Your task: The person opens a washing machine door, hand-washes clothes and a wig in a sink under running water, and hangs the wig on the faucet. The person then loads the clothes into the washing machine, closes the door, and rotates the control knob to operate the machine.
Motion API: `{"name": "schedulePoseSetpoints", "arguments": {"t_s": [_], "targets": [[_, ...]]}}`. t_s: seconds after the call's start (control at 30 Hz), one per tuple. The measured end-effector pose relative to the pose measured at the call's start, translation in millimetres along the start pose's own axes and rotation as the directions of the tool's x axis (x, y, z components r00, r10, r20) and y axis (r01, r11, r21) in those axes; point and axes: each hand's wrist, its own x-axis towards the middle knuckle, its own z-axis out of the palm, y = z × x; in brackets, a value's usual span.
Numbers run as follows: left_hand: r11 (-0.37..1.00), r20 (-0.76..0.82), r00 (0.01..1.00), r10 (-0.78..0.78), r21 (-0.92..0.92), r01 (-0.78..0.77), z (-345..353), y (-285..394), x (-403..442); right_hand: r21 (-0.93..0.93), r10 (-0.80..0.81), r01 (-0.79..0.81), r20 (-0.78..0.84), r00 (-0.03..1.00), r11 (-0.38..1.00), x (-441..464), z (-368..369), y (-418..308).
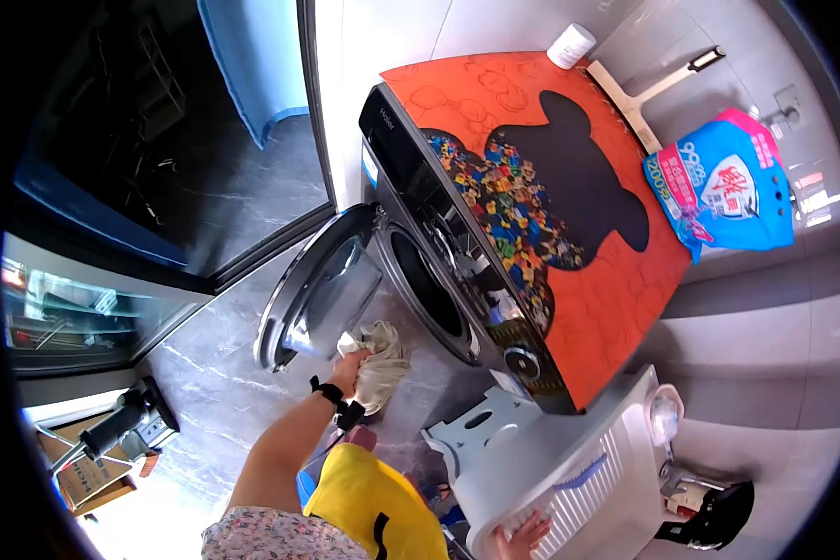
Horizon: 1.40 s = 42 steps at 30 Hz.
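My left hand (348, 367) is closed around a bunched cream cloth (381, 373). The cloth hangs in front of the washing machine (457, 252), just under its open round door (322, 289) and beside the dark drum opening (427, 289). Low in the view, my right hand (525, 538) lies with its fingers spread on the ribbed washboard of a white laundry sink (625, 495). Nothing shows in that hand. A blue brush (581, 471) rests on the ribs near it.
A red mat with a bear shape (616, 280) covers the machine's top. At its back edge are a blue detergent bag (723, 191), a white tub (570, 47) and a wooden-handled squeegee-like tool (644, 98). A glass door frame (317, 112) stands on the left.
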Motion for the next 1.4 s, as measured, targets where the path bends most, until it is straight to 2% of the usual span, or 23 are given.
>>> {"name": "schedulePoseSetpoints", "arguments": {"t_s": [0.03, 0.1, 0.13, 0.23, 0.3, 0.4, 0.43, 0.47, 0.5, 0.57, 0.6, 0.63, 0.67, 0.7, 0.73, 0.8, 0.83, 0.93, 1.07, 1.13, 1.2, 1.27, 1.4], "targets": [[0.897, -0.013, 0.96, 0.278, 0.361, -0.255, 16, 11, 2, -0.126, 0.008, 0.0, 0.063, 0.998, 0.992, 0, -5, -2], [0.906, -0.057, 0.952, 0.301, 0.328, -0.267, 81, 48, 5, -0.181, -0.077, 0.062, -0.077, 0.994, 0.982, 13, 38, 31], [0.975, -0.024, 0.984, 0.179, 0.137, -0.174, 106, 60, 37, -0.212, -0.124, 0.092, -0.14, 0.982, 0.973, 18, 54, 44], [0.952, 0.247, 0.934, 0.258, -0.228, -0.203, 192, 113, 39, -0.1, -0.247, 0.229, -0.241, 0.938, 0.968, 15, 50, 50], [0.927, 0.465, 0.864, 0.195, -0.376, -0.007, 188, 81, 142, -0.203, -0.396, 0.351, -0.265, 0.879, 0.914, 10, 40, 54], [0.985, 0.352, 0.921, 0.169, -0.036, -0.168, 168, 56, 113, 0.064, -0.135, 0.141, -0.088, 0.987, 0.988, 4, 29, 40], [0.871, 0.428, 0.855, 0.291, 0.25, -0.422, 136, 31, 91, 0.042, -0.152, 0.157, -0.106, 0.983, 0.987, 3, 26, 37], [0.541, 0.544, 0.729, 0.414, 0.497, -0.678, 97, 7, 64, -0.046, -0.17, 0.165, -0.13, 0.977, 0.985, 5, 27, 37], [0.282, 0.608, 0.65, 0.455, 0.594, -0.753, 57, -12, 32, -0.133, -0.189, 0.17, -0.151, 0.97, 0.976, 11, 39, 45], [0.902, 0.258, 0.961, 0.1, 0.385, -0.197, 8, -5, -43, -0.144, -0.113, 0.101, -0.072, 0.991, 0.984, 8, 33, 38], [0.989, 0.05, 0.995, -0.09, 0.121, 0.084, -16, -1, -81, -0.127, -0.084, 0.078, -0.037, 0.996, 0.989, 7, 25, 28], [0.983, -0.147, 0.987, 0.066, 0.179, -0.039, -62, -8, -78, -0.112, -0.055, 0.055, 0.001, 0.998, 0.992, 5, 19, 22], [0.948, -0.347, 0.91, 0.229, 0.291, -0.127, -107, -15, -76, -0.099, -0.027, 0.031, 0.038, 0.999, 0.995, 4, 16, 23], [0.897, -0.511, 0.778, 0.366, 0.415, -0.149, -151, -21, -74, 0.243, -0.094, 0.128, -0.144, 0.985, 0.962, 8, 22, 37], [0.749, -0.597, 0.459, 0.658, 0.585, -0.312, -172, -20, -71, 0.228, -0.116, 0.152, -0.165, 0.979, 0.962, 13, 26, 41], [0.378, -0.189, 0.527, 0.829, 0.883, -0.279, -177, 36, -112, 0.194, -0.157, 0.198, -0.209, 0.965, 0.961, 16, 31, 47], [0.351, -0.15, 0.622, 0.769, 0.912, -0.215, -181, 51, -110, 0.242, -0.077, 0.099, -0.096, 0.992, 0.965, 13, 23, 42], [0.423, -0.187, 0.568, 0.801, 0.849, -0.317, -165, 48, -107, 0.294, -0.023, 0.029, -0.023, 0.999, 0.955, 3, 1, 20], [0.235, -0.059, 0.636, 0.769, 0.952, -0.196, -128, 23, -126, 0.314, 0.017, -0.022, 0.019, 1.0, 0.949, -6, -17, -2], [0.441, 0.015, 0.822, 0.569, 0.838, -0.321, -104, 11, -134, 0.307, -0.011, 0.042, -0.105, 0.994, 0.951, -6, -10, 0], [0.368, 0.353, 0.772, 0.529, 0.724, -0.583, -100, -19, -107, 0.324, -0.015, 0.042, -0.086, 0.996, 0.945, -6, -7, 2], [-0.178, 0.536, 0.628, 0.564, 0.822, -0.541, -57, -21, -106, 0.281, -0.033, 0.075, -0.151, 0.988, 0.957, -2, 1, 6], [0.364, 0.348, 0.857, 0.381, 0.795, -0.485, 43, 4, -93, 0.392, -0.042, 0.095, -0.141, 0.989, 0.915, -11, -49, -4]]}}
